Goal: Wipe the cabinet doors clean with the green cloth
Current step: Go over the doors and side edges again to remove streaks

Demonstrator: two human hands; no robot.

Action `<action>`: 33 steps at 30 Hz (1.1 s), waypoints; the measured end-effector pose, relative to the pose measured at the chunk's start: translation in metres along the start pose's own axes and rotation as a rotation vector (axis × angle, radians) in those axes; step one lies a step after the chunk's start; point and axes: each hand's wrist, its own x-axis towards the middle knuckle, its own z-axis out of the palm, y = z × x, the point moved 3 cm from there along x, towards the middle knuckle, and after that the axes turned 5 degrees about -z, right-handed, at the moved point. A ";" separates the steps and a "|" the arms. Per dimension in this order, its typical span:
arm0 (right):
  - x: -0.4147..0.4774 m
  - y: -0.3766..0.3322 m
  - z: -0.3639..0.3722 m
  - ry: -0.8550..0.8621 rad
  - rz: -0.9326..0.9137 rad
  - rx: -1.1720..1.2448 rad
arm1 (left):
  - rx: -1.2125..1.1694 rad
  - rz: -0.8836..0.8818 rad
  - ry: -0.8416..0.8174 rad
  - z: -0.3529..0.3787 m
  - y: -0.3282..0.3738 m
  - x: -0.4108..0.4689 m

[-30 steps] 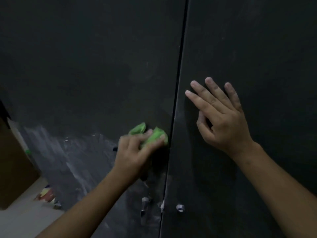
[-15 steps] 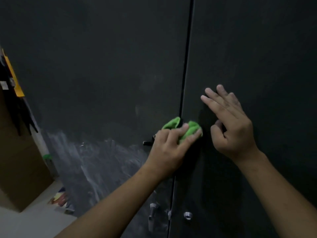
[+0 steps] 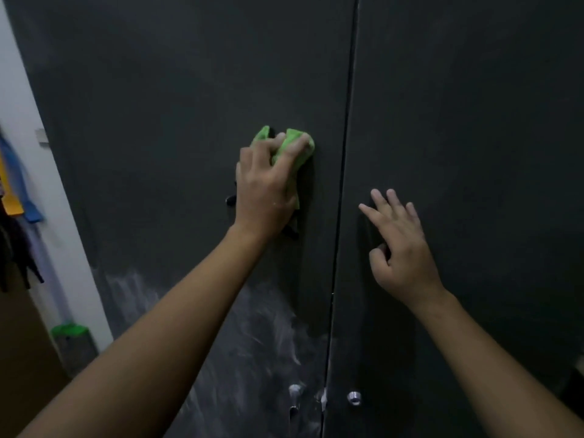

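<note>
On my feed, two tall matt black cabinet doors fill nearly everything. The left cabinet door (image 3: 158, 121) lies under my left hand and the right cabinet door (image 3: 474, 105) under my right, with the thin vertical seam between the two hands. Far out to the left of my left arm runs a strip of white wall (image 3: 19, 105). Below my left hand, either side of the forearm, a broad patch of whitish streaky smears (image 3: 262, 336) covers the lower part of the left door.

My left hand (image 3: 265, 188) is raised higher than the right, its fingers curled over a crumpled bright green cloth (image 3: 297, 147), which it presses against the left door just left of the seam. The cloth bulges out above the fingertips. My right hand (image 3: 401, 248) holds nothing. Its fingers are straight and slightly spread, lying against the right door just right of the seam, with the thumb tucked underneath.

Against the wall, well left of my left arm, hang blurred blue and yellow items (image 3: 15, 184), and below them stands a small green-topped container (image 3: 69, 330). A dark handle end (image 3: 230, 200) pokes out beside my left wrist. Low down between my forearms sit two small silver round knobs (image 3: 295, 389), one on each door.
</note>
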 end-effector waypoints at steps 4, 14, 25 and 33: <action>-0.006 -0.011 0.011 -0.020 0.026 -0.025 | 0.043 0.233 -0.051 0.024 0.002 -0.063; -0.010 -0.052 0.031 -0.154 -0.208 -0.069 | 0.003 0.181 -0.289 0.008 -0.042 -0.164; -0.003 -0.136 0.143 -0.187 -0.214 -0.048 | -0.664 -0.475 -0.383 -0.059 -0.068 -0.128; 0.042 -0.215 0.206 -0.053 -0.362 -0.047 | 0.012 -0.505 -0.305 -0.115 -0.170 -0.158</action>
